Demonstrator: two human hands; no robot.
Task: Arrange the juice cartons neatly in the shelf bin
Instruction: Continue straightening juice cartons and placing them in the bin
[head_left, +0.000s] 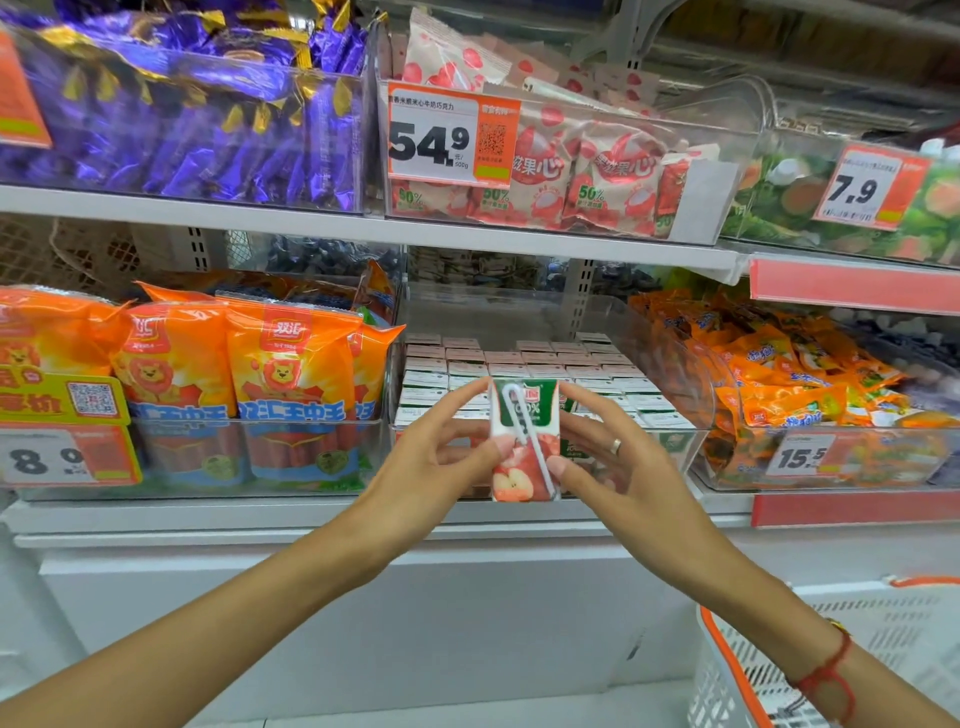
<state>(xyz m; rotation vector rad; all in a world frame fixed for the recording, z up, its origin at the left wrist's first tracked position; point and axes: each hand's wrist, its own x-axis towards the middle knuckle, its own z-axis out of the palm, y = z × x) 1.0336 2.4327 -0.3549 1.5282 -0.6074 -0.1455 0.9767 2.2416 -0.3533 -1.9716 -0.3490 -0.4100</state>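
White shelf – clear bin, juice cartons in rows, orange packets

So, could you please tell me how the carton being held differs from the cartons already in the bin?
The held carton is out front, its apple-printed face and straw showing; the binned cartons sit packed in rows, only tops visible. Both hands grip the first; nothing touches the rest. They look like the same product.

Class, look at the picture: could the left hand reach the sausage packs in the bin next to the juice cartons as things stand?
Probably not at once. The left hand pinches the juice carton together with the right hand. The sausage packs stand close, uncovered.
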